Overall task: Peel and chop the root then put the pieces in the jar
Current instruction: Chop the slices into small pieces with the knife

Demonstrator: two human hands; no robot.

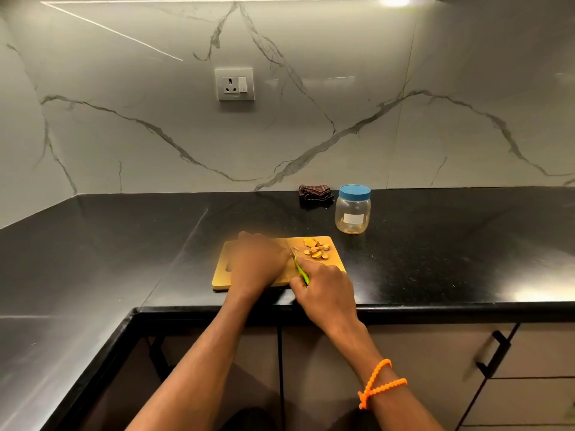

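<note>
A wooden cutting board [334,259] lies on the black counter near its front edge. Sliced yellow root pieces [317,249] and peel scraps sit on the board's far right part. My right hand [326,289] grips a green-handled knife [301,270], its blade pointing away towards my left hand. My left hand [256,259], blurred, rests on the middle of the board with its fingers bent down; what lies under it is hidden. A clear plastic jar [353,213] with a blue lid stands behind the board to the right, lid on, a few pieces at its bottom.
A folded dark brown cloth [315,193] lies by the marble wall, left of the jar. A wall socket [235,84] is above. The black counter [124,244] wraps round to the left. Drawers with black handles [494,353] are below on the right.
</note>
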